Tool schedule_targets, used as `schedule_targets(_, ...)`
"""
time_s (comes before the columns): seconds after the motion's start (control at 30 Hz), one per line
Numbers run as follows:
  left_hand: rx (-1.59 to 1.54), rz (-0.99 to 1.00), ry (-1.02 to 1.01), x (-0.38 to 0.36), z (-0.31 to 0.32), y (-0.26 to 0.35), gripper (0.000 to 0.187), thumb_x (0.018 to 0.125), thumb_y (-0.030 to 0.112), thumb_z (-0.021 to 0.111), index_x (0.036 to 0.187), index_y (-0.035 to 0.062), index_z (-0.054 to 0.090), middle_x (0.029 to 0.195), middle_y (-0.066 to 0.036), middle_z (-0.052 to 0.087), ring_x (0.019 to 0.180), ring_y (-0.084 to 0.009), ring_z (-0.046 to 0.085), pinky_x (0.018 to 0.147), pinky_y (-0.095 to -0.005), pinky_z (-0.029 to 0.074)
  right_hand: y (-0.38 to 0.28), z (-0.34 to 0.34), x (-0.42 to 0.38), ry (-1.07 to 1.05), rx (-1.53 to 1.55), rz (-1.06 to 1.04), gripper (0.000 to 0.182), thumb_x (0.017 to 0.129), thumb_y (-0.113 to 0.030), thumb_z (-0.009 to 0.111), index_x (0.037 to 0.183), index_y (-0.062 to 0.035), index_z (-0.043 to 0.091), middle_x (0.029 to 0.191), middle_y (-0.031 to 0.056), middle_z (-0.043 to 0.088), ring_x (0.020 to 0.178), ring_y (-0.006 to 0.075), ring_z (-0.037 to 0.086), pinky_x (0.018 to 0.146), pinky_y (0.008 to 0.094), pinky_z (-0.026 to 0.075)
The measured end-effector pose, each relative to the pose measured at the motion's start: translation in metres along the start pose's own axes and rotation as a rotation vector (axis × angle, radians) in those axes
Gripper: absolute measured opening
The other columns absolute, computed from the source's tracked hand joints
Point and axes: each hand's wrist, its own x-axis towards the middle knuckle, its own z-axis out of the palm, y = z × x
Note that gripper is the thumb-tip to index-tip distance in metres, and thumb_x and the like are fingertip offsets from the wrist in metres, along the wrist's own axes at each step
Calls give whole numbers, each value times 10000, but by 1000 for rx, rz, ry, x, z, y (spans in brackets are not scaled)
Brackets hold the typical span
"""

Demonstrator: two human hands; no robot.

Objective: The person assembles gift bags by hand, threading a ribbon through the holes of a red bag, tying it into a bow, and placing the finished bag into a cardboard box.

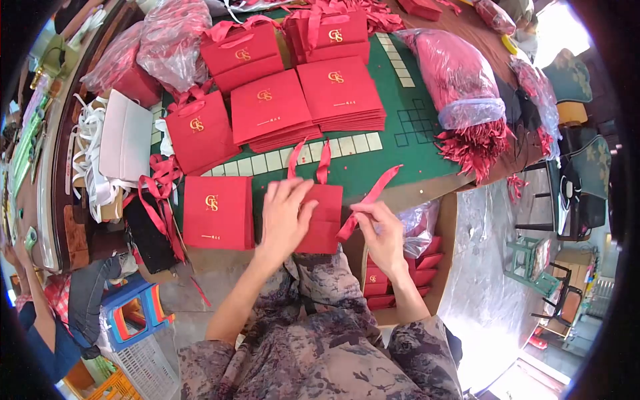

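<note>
A small red paper gift bag (327, 217) lies in front of me at the near edge of the green table. My left hand (287, 215) rests on its left part, fingers spread and thumb apart. Two ends of a red ribbon (325, 163) stick up past the bag's top. My right hand (383, 237), to the right of the bag, pinches another red ribbon (379, 187) between thumb and fingers. One end of that ribbon points up and right; the other reaches the bag's right edge. Left of my left hand lies a stack of red bags (217, 213) with gold lettering.
More stacks of flat red bags (273, 103) lie further back on the green table (400, 160). A plastic-wrapped bundle of red ribbons (460, 80) is at the right. Below the edge stands a cardboard box (448, 247) holding red bags. Another person's arm (41, 300) is at far left.
</note>
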Motion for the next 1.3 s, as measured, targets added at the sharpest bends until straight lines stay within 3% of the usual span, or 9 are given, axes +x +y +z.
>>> schedule_targets(0.03,75,-11,-46,4,1,-5,397,799,169,764,1172,64,679,1163,-94,627,1089,-319,533,919,-421,433,4,4,3,1,2,7,212,928,21,630,1133,-8,676,925,79,647,839,179,639,762,278,499)
schedule_targets(0.1,130,45,-83,10,6,-12,407,786,184,773,1167,70,683,1162,-90,626,1092,-316,528,920,-428,421,12,16,7,20,-274,-246,260,903,45,613,1147,-23,675,966,142,618,879,290,640,770,356,514)
schedule_targets(0.2,169,114,-103,12,11,-16,415,753,219,798,1129,83,688,1137,-75,623,1091,-305,516,907,-443,390,9,36,9,17,-341,-216,282,891,57,606,1154,-19,673,1021,169,601,922,346,621,775,403,515)
schedule_targets(0.37,161,4,-151,11,-5,-1,309,735,178,810,995,89,670,962,-54,654,967,-264,575,832,-414,390,11,56,11,67,-120,-29,191,868,36,662,1050,-20,671,939,141,640,845,316,655,702,384,523)
schedule_targets(0.53,-58,-145,-191,4,-18,7,258,756,126,792,979,85,669,862,-49,675,846,-243,623,824,-376,395,2,57,17,130,-200,-240,128,858,9,694,980,-26,674,888,119,653,741,282,670,638,357,529)
schedule_targets(0.67,-154,-233,-213,-4,-20,5,221,772,105,778,975,92,691,854,-50,700,836,-228,640,832,-357,397,-3,59,15,111,-217,-223,121,854,7,698,968,-25,678,874,122,652,707,262,669,628,360,530)
schedule_targets(0.73,-160,-230,-205,-7,-22,6,214,773,100,774,973,95,697,856,-48,705,832,-227,634,827,-359,396,-8,57,14,36,-192,-98,120,845,7,701,958,-23,675,866,123,657,695,255,670,621,355,535)
schedule_targets(1.03,-100,-112,-206,-17,-28,9,185,793,62,725,971,105,702,842,-34,720,799,-233,591,810,-367,390,-19,57,12,-41,-63,36,145,851,-24,730,969,4,651,867,121,688,710,214,699,634,332,551)
schedule_targets(1.3,-65,-51,-226,-27,-24,9,151,787,53,720,921,107,678,808,-41,698,776,-249,585,788,-383,402,-22,18,27,-230,-80,-113,132,882,-29,700,1013,-11,702,914,101,674,759,192,661,672,305,518)
